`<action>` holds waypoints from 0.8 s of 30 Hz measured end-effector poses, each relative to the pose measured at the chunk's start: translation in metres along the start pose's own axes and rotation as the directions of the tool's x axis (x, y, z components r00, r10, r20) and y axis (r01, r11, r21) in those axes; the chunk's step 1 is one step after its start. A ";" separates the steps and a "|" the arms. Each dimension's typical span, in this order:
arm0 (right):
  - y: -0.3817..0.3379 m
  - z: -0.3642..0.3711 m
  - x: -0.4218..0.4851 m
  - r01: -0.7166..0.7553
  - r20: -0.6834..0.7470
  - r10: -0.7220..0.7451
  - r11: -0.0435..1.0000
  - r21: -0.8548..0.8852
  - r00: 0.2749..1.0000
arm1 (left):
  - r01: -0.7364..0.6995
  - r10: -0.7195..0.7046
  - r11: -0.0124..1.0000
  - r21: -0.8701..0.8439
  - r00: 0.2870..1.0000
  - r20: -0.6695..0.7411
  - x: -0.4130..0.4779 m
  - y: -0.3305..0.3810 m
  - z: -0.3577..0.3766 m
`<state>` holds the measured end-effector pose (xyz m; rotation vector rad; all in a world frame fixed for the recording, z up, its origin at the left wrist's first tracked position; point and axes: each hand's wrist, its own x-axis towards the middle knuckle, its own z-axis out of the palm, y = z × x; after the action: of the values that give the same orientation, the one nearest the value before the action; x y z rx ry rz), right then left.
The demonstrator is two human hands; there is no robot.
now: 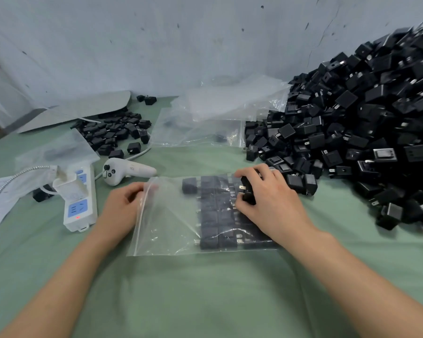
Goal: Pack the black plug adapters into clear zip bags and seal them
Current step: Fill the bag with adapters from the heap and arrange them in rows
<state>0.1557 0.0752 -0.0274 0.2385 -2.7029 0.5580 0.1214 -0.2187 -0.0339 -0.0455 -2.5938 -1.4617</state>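
Currently right hand (266, 198) pinches black two-prong plug adapter (247, 192) over clear plastic zip bag (171, 223); left hand (125, 203) pinches bag's open mouth.

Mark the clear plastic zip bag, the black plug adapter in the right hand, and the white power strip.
Clear plastic zip bag (164, 225), head view, empty left panel.
Black plug adapter (249, 191), head view, body beside prongs.
White power strip (80, 209), head view, blue socket face.
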 end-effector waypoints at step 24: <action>-0.037 -0.029 -0.005 -0.489 0.486 0.065 0.044 0.871 0.872 | -0.079 0.100 0.938 -0.338 0.994 0.045 -0.044 0.093 0.041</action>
<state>0.1787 0.0538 0.0086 0.0855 -2.0091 2.7143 0.1696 -0.1327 0.0173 -0.2505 -2.3205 -1.8766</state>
